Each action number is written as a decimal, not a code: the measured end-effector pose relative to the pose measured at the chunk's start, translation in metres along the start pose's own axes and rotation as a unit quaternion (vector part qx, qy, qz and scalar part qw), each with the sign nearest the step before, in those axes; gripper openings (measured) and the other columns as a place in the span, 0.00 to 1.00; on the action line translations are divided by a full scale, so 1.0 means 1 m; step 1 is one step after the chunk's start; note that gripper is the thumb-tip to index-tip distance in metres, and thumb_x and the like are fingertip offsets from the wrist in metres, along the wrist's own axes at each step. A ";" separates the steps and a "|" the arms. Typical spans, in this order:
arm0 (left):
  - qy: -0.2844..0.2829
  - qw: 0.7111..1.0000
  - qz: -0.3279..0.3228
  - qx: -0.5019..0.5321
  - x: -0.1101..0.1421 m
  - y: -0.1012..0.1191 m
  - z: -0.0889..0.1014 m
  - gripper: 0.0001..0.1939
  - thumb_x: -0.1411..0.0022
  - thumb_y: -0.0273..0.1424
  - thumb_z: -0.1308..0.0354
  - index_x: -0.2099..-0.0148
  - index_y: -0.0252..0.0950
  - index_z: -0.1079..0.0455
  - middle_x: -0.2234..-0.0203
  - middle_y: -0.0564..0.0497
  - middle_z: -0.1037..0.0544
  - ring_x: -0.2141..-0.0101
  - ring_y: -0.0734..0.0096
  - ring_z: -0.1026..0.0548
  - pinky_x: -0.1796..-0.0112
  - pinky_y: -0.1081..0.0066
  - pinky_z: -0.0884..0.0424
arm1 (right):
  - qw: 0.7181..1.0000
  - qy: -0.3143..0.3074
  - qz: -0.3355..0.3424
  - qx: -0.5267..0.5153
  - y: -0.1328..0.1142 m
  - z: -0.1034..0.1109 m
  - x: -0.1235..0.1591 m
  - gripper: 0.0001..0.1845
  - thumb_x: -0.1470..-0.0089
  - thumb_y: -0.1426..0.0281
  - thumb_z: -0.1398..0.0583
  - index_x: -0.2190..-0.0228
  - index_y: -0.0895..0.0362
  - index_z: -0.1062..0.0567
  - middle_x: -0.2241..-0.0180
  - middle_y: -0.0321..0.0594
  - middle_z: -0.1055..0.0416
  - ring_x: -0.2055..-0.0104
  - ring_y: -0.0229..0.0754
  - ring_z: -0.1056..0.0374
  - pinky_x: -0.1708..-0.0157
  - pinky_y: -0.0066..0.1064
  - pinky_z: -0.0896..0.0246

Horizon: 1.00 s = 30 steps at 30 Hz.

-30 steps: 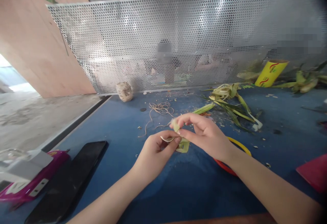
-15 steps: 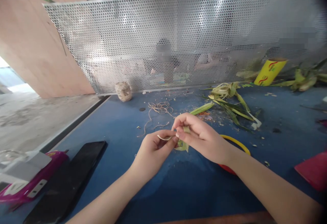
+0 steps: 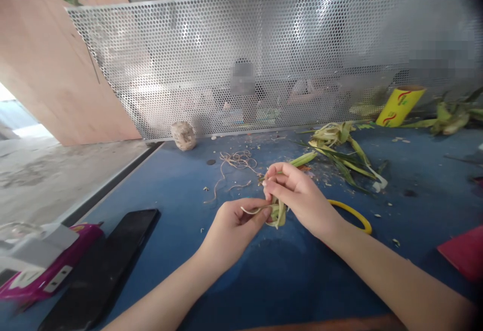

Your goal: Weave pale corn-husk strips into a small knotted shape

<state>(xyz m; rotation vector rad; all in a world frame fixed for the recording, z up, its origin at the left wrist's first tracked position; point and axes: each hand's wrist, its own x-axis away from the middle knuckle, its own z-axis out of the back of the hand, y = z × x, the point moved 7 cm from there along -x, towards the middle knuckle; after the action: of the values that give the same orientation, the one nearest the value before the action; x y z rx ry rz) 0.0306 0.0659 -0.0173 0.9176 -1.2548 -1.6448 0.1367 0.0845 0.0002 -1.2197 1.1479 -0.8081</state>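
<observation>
A small folded piece of pale green corn husk [image 3: 279, 215] is held between my two hands over the middle of the table. My left hand [image 3: 239, 228] pinches its lower left side between thumb and fingers, and a thin pale strand curls out over those fingers. At the upper end of the husk, my right hand [image 3: 300, 197] is closed, fingertips drawn together around a strip of it. The fingers partly hide the husk. Just beyond lies a loose tangle of thin twine [image 3: 238, 159], one end trailing toward me.
Torn corn husks [image 3: 334, 137] lie at back right, near a yellow tube [image 3: 400, 106]. A yellow curved handle [image 3: 354, 216] shows behind my right wrist. At left are a black phone [image 3: 109, 265] and a purple object [image 3: 71, 260]. A twine ball [image 3: 183, 136] stands by the perforated metal screen [image 3: 211, 59].
Both hands have shifted slightly right with the husk. My right fingertips have moved up a little from the left ones, and more of the husk now shows between the hands.
</observation>
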 end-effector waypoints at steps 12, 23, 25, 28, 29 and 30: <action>0.003 0.999 0.016 0.027 -0.002 0.003 0.001 0.08 0.46 0.28 0.43 0.68 0.33 0.22 0.80 0.53 0.26 0.76 0.76 0.35 0.73 0.76 0.39 | 0.988 -0.139 0.022 -0.056 0.012 -0.012 0.003 0.13 0.50 0.79 0.51 0.66 0.50 0.49 0.68 0.33 0.48 0.69 0.36 0.44 0.70 0.30 0.42; 0.014 1.000 0.018 -0.004 -0.001 0.004 0.003 0.11 0.46 0.31 0.44 0.67 0.34 0.22 0.80 0.52 0.25 0.77 0.74 0.34 0.72 0.74 0.38 | 0.983 -0.153 0.065 0.073 0.000 -0.012 0.009 0.12 0.43 0.79 0.53 0.64 0.50 0.49 0.65 0.34 0.48 0.66 0.35 0.46 0.63 0.32 0.41; 0.018 1.000 0.018 -0.003 -0.002 0.006 0.003 0.10 0.47 0.31 0.44 0.67 0.34 0.22 0.80 0.52 0.25 0.77 0.74 0.33 0.72 0.73 0.36 | 0.982 -0.149 0.083 0.077 -0.002 -0.012 0.009 0.11 0.42 0.78 0.53 0.63 0.50 0.49 0.65 0.35 0.48 0.65 0.36 0.45 0.64 0.32 0.41; 0.015 0.999 0.027 0.026 -0.002 0.008 0.003 0.09 0.47 0.30 0.43 0.69 0.34 0.22 0.80 0.53 0.25 0.78 0.75 0.32 0.72 0.74 0.33 | 0.980 -0.148 0.101 0.083 -0.005 -0.012 0.009 0.10 0.41 0.75 0.53 0.62 0.49 0.49 0.65 0.35 0.47 0.66 0.36 0.44 0.65 0.32 0.41; 0.013 0.999 0.029 0.036 -0.001 0.008 0.002 0.08 0.47 0.29 0.43 0.69 0.34 0.22 0.81 0.53 0.26 0.78 0.76 0.32 0.72 0.74 0.33 | 0.980 -0.148 0.102 0.086 -0.006 -0.013 0.010 0.09 0.40 0.75 0.53 0.62 0.49 0.49 0.65 0.35 0.47 0.66 0.36 0.45 0.65 0.32 0.42; 0.010 0.998 0.030 0.045 -0.001 0.008 0.002 0.08 0.47 0.29 0.43 0.70 0.34 0.22 0.81 0.54 0.26 0.78 0.76 0.32 0.72 0.75 0.32 | 0.979 -0.150 0.099 0.092 -0.006 -0.013 0.010 0.09 0.40 0.75 0.53 0.61 0.49 0.49 0.65 0.35 0.47 0.66 0.36 0.45 0.65 0.32 0.42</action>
<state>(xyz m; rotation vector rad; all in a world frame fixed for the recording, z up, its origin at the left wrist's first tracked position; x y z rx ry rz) 0.0308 0.0668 -0.0087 0.9394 -1.3396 -1.5402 0.1275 0.0703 0.0047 -1.0137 0.9092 -0.5451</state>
